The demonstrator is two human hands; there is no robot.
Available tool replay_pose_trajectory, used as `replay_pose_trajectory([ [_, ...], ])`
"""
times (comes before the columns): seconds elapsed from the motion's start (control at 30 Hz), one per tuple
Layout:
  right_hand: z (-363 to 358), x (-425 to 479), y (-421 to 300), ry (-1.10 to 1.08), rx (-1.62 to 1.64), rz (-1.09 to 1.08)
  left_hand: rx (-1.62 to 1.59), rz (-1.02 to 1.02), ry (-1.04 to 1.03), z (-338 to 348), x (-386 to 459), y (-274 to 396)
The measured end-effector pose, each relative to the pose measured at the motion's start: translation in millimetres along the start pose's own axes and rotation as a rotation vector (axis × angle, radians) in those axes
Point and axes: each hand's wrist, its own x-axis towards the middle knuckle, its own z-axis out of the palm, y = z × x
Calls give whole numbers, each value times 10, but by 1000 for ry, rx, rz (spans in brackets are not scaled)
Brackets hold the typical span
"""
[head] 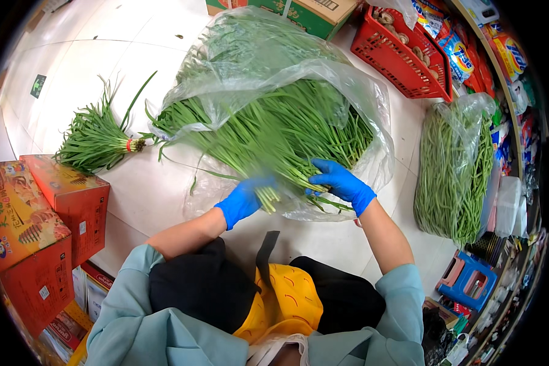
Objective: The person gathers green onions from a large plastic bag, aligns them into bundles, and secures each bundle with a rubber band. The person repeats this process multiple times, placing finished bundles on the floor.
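Note:
A large heap of long green leafy stalks, like garlic chives (274,123), lies on the tiled floor, partly inside a clear plastic bag (238,87). My left hand (244,199), in a blue glove, is closed around a small bunch of stalks whose pale cut ends stick out past the palm. On the right, my right hand (341,183), also gloved in blue, grips the pale ends of more stalks at the heap's near edge. A separate bundle of the same greens (96,132), bound with a red band, rests on the floor to the left.
Red printed cartons (82,201) stand at the left. Behind the heap is a green and brown cardboard box (297,16). A red basket of mushrooms (402,55), bagged long green beans (453,169) and a blue plastic stool (469,279) line the right side, beside shelves of packaged goods.

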Motion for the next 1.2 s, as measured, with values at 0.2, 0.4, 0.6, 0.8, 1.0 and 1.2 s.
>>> replay_pose_trajectory([
  [0.2,395,208,-28,74,-172,-302,112,-76,-86,1,-22,-10],
  [0.4,455,327,9,202,-81,-241,47,-54,-111,-64,-3,-57],
  [0.6,560,346,34,348,-566,-338,-73,-2,-120,107,-40,-21],
  [0.8,620,291,47,646,-1349,-656,-222,-13,-80,331,-27,6],
  [1.0,586,200,175,497,-1632,-766,48,4,25,294,94,23],
  [1.2,533,-3,155,528,-1406,-849,-45,76,140,386,146,7],
])
